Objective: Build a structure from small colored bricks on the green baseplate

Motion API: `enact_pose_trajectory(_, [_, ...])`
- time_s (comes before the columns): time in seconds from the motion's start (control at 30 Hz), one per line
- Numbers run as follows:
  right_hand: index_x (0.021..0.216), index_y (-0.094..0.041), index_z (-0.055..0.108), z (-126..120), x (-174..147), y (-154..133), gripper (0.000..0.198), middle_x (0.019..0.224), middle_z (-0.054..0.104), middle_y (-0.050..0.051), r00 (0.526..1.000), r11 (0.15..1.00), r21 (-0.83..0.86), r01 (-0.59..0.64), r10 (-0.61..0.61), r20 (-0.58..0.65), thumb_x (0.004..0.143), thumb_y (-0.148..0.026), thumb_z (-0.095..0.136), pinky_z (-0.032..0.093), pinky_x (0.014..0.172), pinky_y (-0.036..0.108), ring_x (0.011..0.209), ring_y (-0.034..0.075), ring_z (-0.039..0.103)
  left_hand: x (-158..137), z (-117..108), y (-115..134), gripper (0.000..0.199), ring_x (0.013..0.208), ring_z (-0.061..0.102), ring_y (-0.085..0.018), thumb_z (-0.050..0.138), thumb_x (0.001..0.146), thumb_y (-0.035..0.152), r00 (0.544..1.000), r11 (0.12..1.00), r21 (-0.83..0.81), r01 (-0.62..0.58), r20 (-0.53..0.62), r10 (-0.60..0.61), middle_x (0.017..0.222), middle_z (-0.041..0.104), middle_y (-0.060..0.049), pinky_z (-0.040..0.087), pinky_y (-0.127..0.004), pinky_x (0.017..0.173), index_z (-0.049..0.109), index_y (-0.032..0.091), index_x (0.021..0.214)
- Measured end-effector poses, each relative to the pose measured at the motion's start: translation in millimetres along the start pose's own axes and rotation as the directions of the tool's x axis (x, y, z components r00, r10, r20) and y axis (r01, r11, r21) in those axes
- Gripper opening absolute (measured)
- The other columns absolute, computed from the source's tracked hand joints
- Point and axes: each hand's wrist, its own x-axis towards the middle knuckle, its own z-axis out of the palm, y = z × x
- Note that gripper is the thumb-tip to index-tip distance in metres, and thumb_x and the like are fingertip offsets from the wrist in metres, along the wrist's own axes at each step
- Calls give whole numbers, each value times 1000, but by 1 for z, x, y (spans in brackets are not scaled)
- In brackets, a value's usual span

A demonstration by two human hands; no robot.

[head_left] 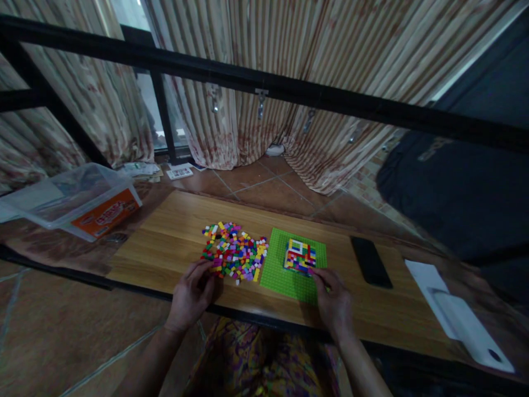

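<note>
A loose pile of small colourful toy bricks (237,253) lies on the wooden table. My left hand (192,292) rests at its near left edge, fingers curled and thumb apart, the fingertips touching the outermost bricks. To the right, a green studded baseplate (276,278) bears a square, multicoloured brick structure (298,255) with an opening in its top. My right hand (334,298) is at the structure's near right corner. Its thumb and forefinger pinch a small purple brick (311,271) against that corner; the fingers partly hide it.
A black phone (371,262) lies right of the baseplate on the wooden table (165,237). Farther right are white flat objects (467,325). A clear plastic bin (78,198) with an orange label stands at left. A black metal rail (248,80) crosses before striped curtains.
</note>
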Motion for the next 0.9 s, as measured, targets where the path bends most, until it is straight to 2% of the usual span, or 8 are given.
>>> enact_pose_trajectory(0.27, [92, -20, 71, 3, 0, 8, 26, 92, 67, 6, 994, 995, -35, 97, -99, -44, 90, -39, 54, 50, 80, 33, 86, 18, 63, 1, 2, -2, 27, 102, 63, -22, 54, 85, 28, 1000, 1000, 21, -22, -18, 23, 110, 64, -9, 53, -35, 90, 64, 19, 109])
enact_pose_trajectory(0.57, [96, -16, 73, 9, -7, 9, 33, 92, 65, 10, 955, 921, -294, 257, -289, -70, 95, -34, 45, 52, 80, 34, 87, 19, 61, -1, 2, -3, 28, 102, 63, -22, 54, 84, 28, 1000, 1000, 28, -12, -27, 13, 110, 64, -9, 54, -35, 91, 63, 18, 108])
enact_pose_trajectory(0.9, [113, -16, 68, 13, -16, 19, 37, 103, 66, 12, 946, 861, -411, 299, -325, 7, 98, -28, 36, 52, 86, 37, 97, 21, 60, 0, 2, 0, 28, 101, 64, -21, 53, 84, 28, 999, 999, 27, -17, -40, 18, 109, 65, -8, 54, -34, 89, 64, 19, 108])
